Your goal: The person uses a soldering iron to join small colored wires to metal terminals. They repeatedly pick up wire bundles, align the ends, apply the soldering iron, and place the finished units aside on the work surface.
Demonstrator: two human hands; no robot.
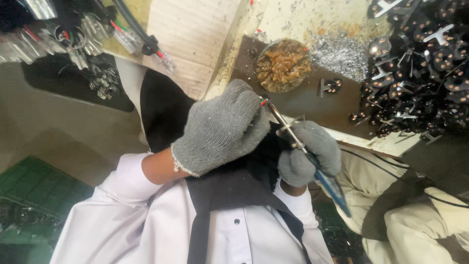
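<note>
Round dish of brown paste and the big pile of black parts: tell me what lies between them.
In the head view, between the round dish and the black pile lie silvery metal shavings and one stray black part on the dark bench surface.

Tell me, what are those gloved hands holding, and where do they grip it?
The right hand grips a soldering iron by its blue handle. The left hand pinches thin coloured wires at their ends.

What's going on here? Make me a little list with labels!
left hand: grey knit glove, closed over thin red and green wires
right hand: grey knit glove, gripping a soldering iron with a blue handle
bench: round tin of brown paste, silvery scraps, heap of small black parts
clothes: white shirt
</note>
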